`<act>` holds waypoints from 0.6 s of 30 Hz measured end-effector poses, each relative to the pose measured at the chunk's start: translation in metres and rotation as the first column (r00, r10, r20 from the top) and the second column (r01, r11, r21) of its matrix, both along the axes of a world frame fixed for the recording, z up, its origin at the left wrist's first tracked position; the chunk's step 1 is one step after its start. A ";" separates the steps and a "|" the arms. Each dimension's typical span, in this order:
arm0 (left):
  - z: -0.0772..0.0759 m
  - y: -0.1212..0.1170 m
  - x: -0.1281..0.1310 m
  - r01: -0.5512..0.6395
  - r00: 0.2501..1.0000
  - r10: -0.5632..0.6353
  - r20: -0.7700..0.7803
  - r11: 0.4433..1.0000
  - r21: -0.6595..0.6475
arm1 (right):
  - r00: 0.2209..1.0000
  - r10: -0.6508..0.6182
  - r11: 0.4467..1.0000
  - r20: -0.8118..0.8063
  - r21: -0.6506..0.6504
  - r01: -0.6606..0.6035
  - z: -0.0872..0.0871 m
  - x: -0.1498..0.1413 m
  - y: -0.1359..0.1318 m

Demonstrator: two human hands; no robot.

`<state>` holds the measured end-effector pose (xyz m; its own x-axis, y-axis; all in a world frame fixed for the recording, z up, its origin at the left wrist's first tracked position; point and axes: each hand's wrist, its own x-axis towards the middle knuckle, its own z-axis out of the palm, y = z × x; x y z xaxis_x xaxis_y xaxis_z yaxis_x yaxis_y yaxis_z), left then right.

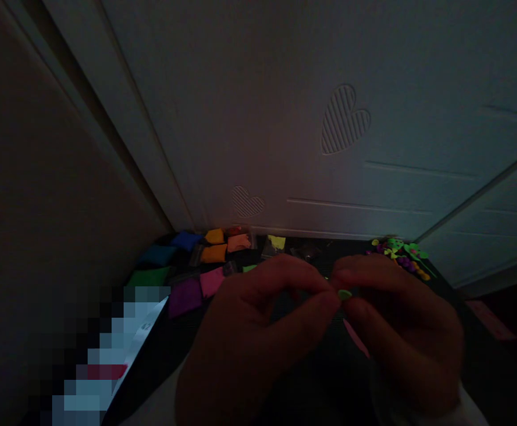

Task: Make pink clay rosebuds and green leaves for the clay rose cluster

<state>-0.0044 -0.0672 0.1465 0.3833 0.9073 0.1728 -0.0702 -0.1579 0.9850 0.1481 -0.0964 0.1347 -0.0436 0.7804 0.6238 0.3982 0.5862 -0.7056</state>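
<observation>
My left hand (262,331) and my right hand (404,325) meet in front of me, thumbs and forefingers pinched close together. Between their fingertips is a small light green piece of modelling clay (344,294), rounded and flat-looking. Both hands appear to grip it from opposite sides. Just below the right fingers a thin pink strip (356,338) shows, partly covered by that hand. Beyond the left hand lie a pink clay packet (212,281) and a purple clay packet (185,297).
More clay packets, including blue (186,241), orange (214,254) and green (149,277), line the dark table's back left. Small finished-looking colourful clay shapes (402,254) cluster at the back right. A white panel (262,118) with heart reliefs rises behind. A bright, pixelated screen-like area (107,367) is at left.
</observation>
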 end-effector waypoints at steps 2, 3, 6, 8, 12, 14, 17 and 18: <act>0.001 0.000 0.001 -0.022 1.000 0.022 -0.010 1.000 0.022 | 0.999 -0.023 1.000 -0.027 0.004 0.023 0.000 -0.001 0.000; 0.001 -0.001 0.002 -0.028 0.999 0.029 -0.020 0.999 0.033 | 0.999 -0.029 0.999 -0.031 0.014 0.029 0.000 -0.001 0.001; 0.001 -0.001 0.004 -0.059 0.997 0.063 -0.054 0.995 0.076 | 0.999 -0.035 0.998 -0.026 0.053 0.037 0.000 -0.004 0.002; 0.001 -0.002 0.005 -0.082 0.993 0.091 -0.076 0.991 0.109 | 0.999 -0.045 0.996 -0.032 0.071 0.047 0.000 -0.005 0.002; -0.002 -0.003 0.006 -0.126 0.986 0.142 -0.084 0.977 0.171 | 0.997 -0.062 0.995 -0.037 0.074 0.065 -0.001 -0.005 0.001; -0.002 -0.004 0.005 -0.150 0.981 0.172 -0.096 0.969 0.196 | 0.997 -0.068 0.994 -0.035 0.082 0.071 -0.001 -0.006 0.002; -0.001 -0.005 0.005 -0.178 0.972 0.207 -0.111 0.957 0.229 | 0.995 -0.094 0.990 -0.043 0.102 0.098 -0.002 -0.006 0.002; -0.001 -0.005 0.004 -0.181 0.971 0.212 -0.112 0.954 0.238 | 0.993 -0.107 0.988 -0.042 0.111 0.111 -0.002 -0.007 0.002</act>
<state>-0.0003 -0.0721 0.1451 0.2355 0.9105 0.3401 0.1154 -0.3736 0.9204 0.1415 -0.0944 0.1327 0.0623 0.7039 0.7075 0.4398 0.6170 -0.6526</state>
